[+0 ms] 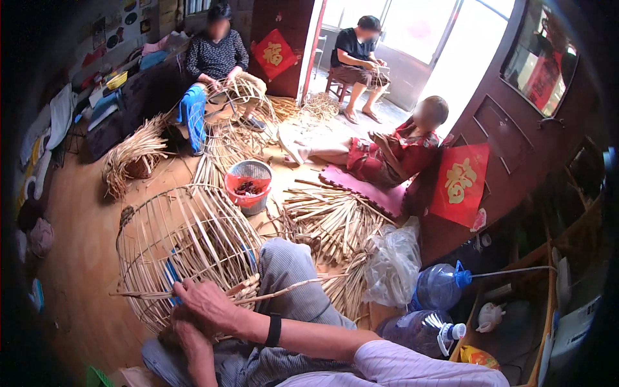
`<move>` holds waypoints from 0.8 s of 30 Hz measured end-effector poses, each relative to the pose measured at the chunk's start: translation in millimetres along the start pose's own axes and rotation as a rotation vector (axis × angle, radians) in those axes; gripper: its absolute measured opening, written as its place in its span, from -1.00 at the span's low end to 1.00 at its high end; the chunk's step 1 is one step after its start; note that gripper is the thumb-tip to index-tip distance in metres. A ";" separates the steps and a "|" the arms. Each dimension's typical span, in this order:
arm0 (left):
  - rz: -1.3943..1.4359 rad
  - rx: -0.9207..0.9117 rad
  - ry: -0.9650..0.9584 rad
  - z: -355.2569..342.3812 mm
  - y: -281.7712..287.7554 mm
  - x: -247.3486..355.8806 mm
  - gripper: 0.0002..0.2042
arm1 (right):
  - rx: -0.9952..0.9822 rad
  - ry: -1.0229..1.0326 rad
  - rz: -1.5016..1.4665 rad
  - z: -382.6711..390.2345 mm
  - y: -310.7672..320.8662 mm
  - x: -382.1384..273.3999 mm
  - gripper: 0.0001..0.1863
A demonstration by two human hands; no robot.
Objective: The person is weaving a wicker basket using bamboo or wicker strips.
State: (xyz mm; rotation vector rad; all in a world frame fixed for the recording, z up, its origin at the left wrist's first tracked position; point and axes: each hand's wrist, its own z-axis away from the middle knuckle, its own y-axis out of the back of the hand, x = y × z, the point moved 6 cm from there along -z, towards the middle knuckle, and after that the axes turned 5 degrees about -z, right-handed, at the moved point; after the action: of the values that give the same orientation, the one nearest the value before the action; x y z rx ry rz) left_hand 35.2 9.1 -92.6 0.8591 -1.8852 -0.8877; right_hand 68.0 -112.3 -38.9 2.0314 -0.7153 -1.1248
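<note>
1. Half-woven wicker basket (184, 248): a rounded, open cage of pale flat strips, lying on its side against the person's knee on the wooden floor (80, 258).
2. Heap of loose split strips (332, 219): stiff, straw-coloured, fanned out beyond the knee.
3. Red-lined mesh bin (249, 186): round, behind the basket.
4. Right hand (209, 304): fingers curled around a long thin strip (284, 290) at the basket's rim.
5. Left hand (184, 326): beneath the right, against the weave; its finger position cannot be made out.

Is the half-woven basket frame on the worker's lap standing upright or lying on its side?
On its side: the basket frame has its ribs running sideways, and its open mouth faces the right hand.
</note>
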 end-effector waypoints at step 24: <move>-0.004 -0.016 0.018 -2.0 4.8 10.4 -0.75 | -0.117 0.008 -0.056 -19.5 18.6 -9.9 -0.77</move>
State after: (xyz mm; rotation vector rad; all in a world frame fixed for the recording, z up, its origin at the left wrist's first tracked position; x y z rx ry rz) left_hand 31.9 2.5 -83.6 0.8594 -1.8587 -0.8936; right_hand 78.0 -110.3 -12.0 1.9666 -0.5785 -1.1628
